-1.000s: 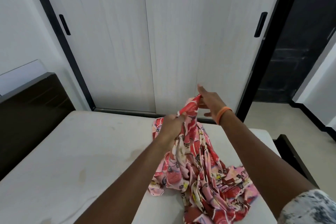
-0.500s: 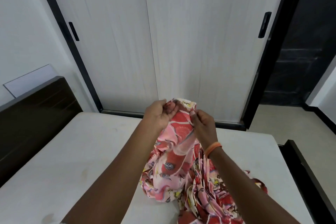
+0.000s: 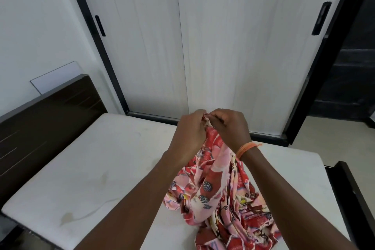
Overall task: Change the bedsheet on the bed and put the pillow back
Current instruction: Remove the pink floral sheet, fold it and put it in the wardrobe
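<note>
Hands bunched together on the sheet's top edge, hunting for a corner.

I see my left hand [image 3: 189,128] and right hand [image 3: 230,126] both pinching the floral bedsheet [image 3: 219,193], fingers curled on one raised fold while the rest hangs crumpled onto the bare mattress [image 3: 97,168]. I judge spreading hasn't begun; next I'd draw the hands apart along the hem. Fabric looks thin and limp, red-pink print; mattress is pale, stained, flat, beside a dark wooden headboard [image 3: 46,115].
</note>
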The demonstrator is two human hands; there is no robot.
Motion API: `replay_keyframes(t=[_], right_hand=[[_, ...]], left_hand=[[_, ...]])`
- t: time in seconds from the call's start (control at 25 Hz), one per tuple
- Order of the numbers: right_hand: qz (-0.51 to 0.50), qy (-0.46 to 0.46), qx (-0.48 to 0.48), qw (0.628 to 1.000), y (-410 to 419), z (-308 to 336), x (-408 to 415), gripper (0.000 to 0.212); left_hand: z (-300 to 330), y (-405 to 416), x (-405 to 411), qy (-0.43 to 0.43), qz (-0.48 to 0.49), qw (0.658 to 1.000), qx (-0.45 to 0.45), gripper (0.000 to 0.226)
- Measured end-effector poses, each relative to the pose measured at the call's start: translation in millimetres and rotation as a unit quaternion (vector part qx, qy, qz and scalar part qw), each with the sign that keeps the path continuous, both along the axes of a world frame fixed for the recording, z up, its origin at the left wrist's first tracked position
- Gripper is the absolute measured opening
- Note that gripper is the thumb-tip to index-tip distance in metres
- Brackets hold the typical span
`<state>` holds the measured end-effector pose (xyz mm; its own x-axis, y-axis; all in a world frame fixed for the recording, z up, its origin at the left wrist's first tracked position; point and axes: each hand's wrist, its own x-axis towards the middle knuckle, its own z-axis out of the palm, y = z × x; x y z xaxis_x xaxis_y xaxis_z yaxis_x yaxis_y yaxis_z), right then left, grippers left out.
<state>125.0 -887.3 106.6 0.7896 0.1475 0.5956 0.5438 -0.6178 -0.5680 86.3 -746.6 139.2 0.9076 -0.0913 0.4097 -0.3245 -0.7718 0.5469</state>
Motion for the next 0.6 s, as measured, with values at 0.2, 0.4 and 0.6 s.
replay_keyframes(t=[0.2, 0.4, 0.6], right_hand=[[0.002, -0.007, 0.010, 1.000, 22, 5, -6, 0.025], [0.019, 0.077, -0.060, 0.995, 62, -13, -11, 0.027], [0.034, 0.216, -0.106, 0.970, 120, -87, -13, 0.010]], left_hand=[[5, 26, 0, 0.064, 0.006, 0.980, -0.187, 0.028], [5, 73, 18, 0.129, 0.006, 0.950, -0.283, 0.035], [24, 148, 32, 0.170, -0.055, 0.901, -0.396, 0.025]])
